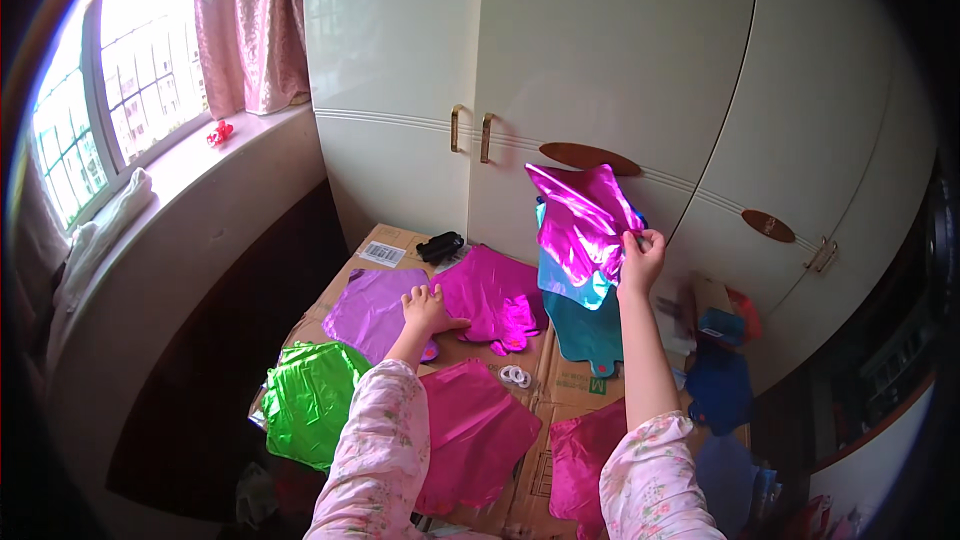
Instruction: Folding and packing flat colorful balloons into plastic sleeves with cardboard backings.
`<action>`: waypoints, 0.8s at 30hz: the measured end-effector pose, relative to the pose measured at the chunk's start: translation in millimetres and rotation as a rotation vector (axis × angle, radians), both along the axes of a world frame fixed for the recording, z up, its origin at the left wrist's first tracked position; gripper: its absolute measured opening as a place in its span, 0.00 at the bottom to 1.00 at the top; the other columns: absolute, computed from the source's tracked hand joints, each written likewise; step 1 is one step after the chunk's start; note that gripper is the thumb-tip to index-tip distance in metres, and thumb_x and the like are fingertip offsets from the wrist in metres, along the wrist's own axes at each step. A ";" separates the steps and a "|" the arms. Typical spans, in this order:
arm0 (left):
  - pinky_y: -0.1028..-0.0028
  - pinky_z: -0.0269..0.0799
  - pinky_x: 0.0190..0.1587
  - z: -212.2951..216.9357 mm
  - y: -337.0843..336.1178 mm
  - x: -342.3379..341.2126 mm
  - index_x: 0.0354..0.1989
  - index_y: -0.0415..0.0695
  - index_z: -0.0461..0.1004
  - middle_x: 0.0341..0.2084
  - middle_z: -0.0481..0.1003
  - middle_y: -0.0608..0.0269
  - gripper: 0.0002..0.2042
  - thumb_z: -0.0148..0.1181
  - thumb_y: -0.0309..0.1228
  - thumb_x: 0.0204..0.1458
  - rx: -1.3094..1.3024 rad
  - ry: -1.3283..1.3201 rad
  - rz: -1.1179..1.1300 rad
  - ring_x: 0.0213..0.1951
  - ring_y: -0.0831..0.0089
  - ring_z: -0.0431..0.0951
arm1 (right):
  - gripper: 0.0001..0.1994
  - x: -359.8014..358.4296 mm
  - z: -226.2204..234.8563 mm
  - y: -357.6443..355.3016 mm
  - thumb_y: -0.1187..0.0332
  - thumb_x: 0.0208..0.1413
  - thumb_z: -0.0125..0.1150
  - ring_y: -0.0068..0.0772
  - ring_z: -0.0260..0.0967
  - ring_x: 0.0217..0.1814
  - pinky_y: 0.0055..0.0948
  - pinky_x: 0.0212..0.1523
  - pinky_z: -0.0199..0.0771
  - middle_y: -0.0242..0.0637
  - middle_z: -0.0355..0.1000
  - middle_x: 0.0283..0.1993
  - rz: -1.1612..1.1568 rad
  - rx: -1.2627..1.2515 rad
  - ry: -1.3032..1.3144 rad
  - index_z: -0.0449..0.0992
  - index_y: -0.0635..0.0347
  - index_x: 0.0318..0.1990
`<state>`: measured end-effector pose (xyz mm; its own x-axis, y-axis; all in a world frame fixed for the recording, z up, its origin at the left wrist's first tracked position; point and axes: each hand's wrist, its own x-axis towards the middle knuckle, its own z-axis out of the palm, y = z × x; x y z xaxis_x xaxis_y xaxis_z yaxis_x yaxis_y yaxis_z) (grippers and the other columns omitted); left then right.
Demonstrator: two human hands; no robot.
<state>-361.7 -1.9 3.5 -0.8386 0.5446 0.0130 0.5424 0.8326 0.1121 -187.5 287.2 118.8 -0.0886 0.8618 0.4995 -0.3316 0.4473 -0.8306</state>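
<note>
My right hand (643, 258) pinches the edge of a shiny magenta foil balloon (580, 215), flat and uninflated, lifted above the boxes. Light blue foil (565, 275) hangs right behind it; whether my fingers grip that too, I cannot tell. Fingers apart, my left hand (426, 310) rests where a lilac foil balloon (370, 310) meets a flat magenta one (485, 290). The magenta one has a crumpled tail at its lower end. Under the raised foil lies a teal balloon (583, 330), partly covered.
Cardboard boxes (545, 410) form the work surface. Green (315, 400) and dark pink foil balloons (475, 430) lie nearer me, beside white ribbon rolls (515, 376). A black object (440, 246) sits at the far edge. White cabinet doors (600, 50) stand behind; a window ledge (250, 145) is left.
</note>
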 end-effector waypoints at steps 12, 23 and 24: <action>0.52 0.57 0.57 32.4 -117.0 -6.1 0.56 0.50 0.70 0.55 0.66 0.54 0.32 0.58 0.57 0.45 0.052 0.010 0.067 0.59 0.59 0.62 | 0.09 -66.8 1.9 -117.1 0.75 0.48 0.52 0.45 0.72 0.31 0.41 0.32 0.73 0.38 0.70 0.30 0.104 0.933 -0.494 0.78 0.50 0.28; 0.40 0.48 0.62 -4.4 -208.6 -2.1 0.62 0.54 0.62 0.64 0.57 0.53 0.35 0.58 0.57 0.46 -0.028 -0.155 0.032 0.65 0.52 0.56 | 0.04 -102.8 -124.9 -255.0 0.69 0.44 0.55 0.30 0.73 0.32 0.30 0.32 0.75 0.29 0.69 0.28 0.747 1.609 -0.383 0.72 0.53 0.21; 0.40 0.47 0.62 -7.0 -212.3 0.0 0.62 0.54 0.62 0.64 0.57 0.53 0.35 0.58 0.57 0.47 -0.010 -0.151 0.035 0.65 0.52 0.56 | 0.05 -98.5 -130.3 -258.7 0.68 0.45 0.55 0.31 0.74 0.33 0.30 0.33 0.75 0.29 0.70 0.29 0.784 1.605 -0.453 0.73 0.53 0.21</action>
